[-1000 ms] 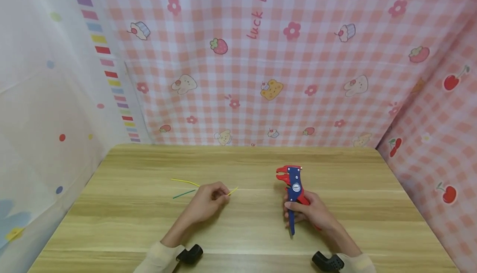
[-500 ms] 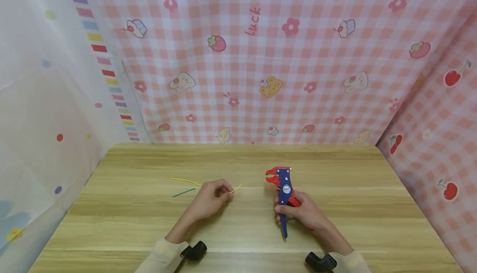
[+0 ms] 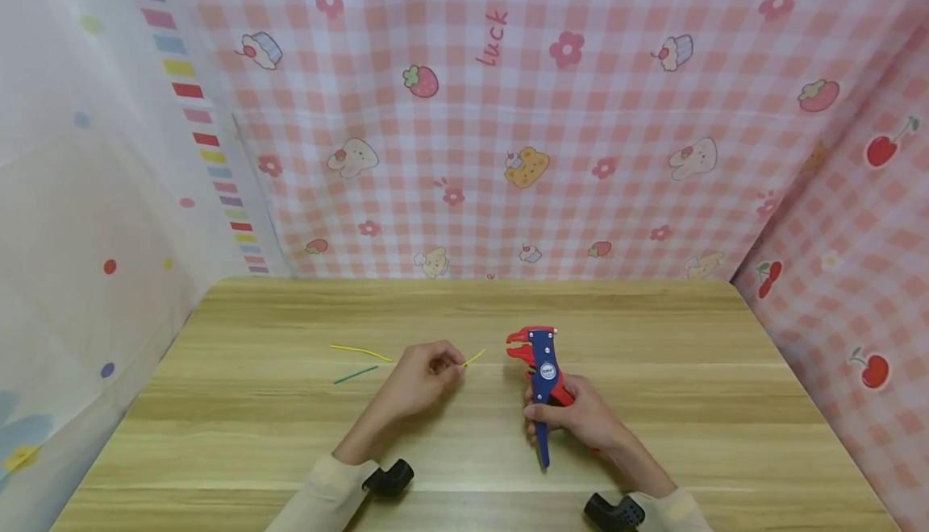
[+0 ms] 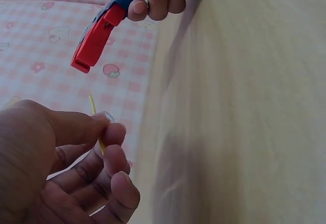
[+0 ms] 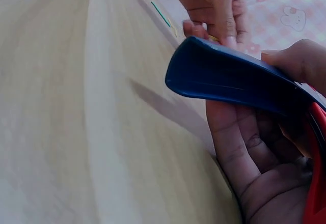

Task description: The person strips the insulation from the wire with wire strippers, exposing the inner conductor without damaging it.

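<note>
Nearest to the body, a black device (image 3: 389,480) is sitting at the cuff of the left pale sleeve (image 3: 319,496). The right hand (image 3: 584,415) is gripping a red-and-blue tool (image 3: 543,359): the thumb is pressing on the blue handle and the other fingers are curling behind it. I think this low grip is leaving the tool's head free, because the head is standing above the hand, and its red jaws are gaping towards the left hand.

The left hand (image 3: 424,375) is pinching a short yellow wire (image 3: 475,356) between thumb and forefinger, while the other fingers are curling loosely. One end of it is sticking out towards the jaws, near but not touching, probably so that this end is being kept reachable.

To the left, a longer yellow wire (image 3: 360,351) and a green wire (image 3: 356,375) are lying apart on the wooden table (image 3: 254,435), perhaps to be out of the hands' way. Farthest, a checked cloth (image 3: 472,129) is hanging, apparently serving as a screen.
</note>
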A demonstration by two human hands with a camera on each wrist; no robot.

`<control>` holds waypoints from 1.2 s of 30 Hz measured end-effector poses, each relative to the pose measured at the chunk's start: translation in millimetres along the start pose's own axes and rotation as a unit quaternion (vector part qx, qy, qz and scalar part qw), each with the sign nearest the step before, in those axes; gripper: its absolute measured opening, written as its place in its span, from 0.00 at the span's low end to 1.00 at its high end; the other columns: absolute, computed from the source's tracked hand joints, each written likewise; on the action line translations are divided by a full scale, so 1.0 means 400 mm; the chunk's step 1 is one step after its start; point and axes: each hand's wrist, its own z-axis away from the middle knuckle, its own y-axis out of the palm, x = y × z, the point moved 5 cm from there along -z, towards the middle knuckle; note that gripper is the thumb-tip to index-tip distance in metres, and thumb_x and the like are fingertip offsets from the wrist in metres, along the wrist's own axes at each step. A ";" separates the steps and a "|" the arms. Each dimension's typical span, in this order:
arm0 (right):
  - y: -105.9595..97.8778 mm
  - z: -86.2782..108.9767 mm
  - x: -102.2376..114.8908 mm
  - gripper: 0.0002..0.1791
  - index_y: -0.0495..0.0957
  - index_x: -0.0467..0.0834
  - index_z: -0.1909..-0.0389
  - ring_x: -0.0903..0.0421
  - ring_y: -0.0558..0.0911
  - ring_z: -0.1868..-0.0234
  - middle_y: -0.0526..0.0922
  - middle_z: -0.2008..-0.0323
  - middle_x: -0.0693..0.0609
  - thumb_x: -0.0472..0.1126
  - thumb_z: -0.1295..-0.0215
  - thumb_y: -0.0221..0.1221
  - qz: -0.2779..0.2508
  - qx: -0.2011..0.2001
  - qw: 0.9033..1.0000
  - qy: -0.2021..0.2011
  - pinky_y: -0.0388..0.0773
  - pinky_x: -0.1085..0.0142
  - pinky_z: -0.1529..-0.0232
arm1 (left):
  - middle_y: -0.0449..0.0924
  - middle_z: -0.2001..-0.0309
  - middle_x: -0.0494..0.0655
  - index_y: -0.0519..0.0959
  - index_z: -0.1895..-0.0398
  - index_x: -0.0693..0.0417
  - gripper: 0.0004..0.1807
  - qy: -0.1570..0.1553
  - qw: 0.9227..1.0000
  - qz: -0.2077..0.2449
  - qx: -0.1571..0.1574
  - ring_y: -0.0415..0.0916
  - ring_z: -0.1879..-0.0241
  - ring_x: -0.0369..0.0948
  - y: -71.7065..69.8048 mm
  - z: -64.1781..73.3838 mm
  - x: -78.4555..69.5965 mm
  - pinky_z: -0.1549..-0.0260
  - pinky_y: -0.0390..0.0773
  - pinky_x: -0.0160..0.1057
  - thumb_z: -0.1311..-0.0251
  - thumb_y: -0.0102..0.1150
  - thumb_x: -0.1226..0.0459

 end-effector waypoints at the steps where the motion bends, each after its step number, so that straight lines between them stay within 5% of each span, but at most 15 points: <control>1: 0.003 0.000 0.000 0.26 0.67 0.22 0.45 0.54 0.88 0.64 0.85 0.62 0.45 0.35 0.33 0.66 -0.001 0.004 1.000 -0.003 0.88 0.58 0.57 | 0.84 0.71 0.48 0.84 0.62 0.60 0.02 0.001 1.000 0.000 0.001 0.75 0.72 0.33 0.000 -0.003 -0.004 0.72 0.76 0.29 0.34 0.63 0.70; 14: 0.031 -0.004 -0.002 0.23 0.69 0.24 0.47 0.55 0.87 0.65 0.84 0.63 0.47 0.34 0.34 0.66 0.021 0.012 1.000 -0.008 0.87 0.60 0.57 | 0.83 0.71 0.56 0.85 0.61 0.61 0.04 -0.012 1.000 0.016 0.022 0.72 0.80 0.35 0.004 -0.010 -0.028 0.87 0.73 0.32 0.32 0.63 0.69; 36: 0.031 -0.002 -0.008 0.20 0.71 0.26 0.49 0.54 0.87 0.67 0.83 0.64 0.47 0.33 0.34 0.65 0.054 0.010 0.998 0.006 0.87 0.61 0.59 | 0.84 0.71 0.47 0.87 0.61 0.57 0.05 0.033 0.999 -0.009 0.020 0.75 0.73 0.36 0.001 -0.008 -0.065 0.73 0.76 0.31 0.32 0.63 0.66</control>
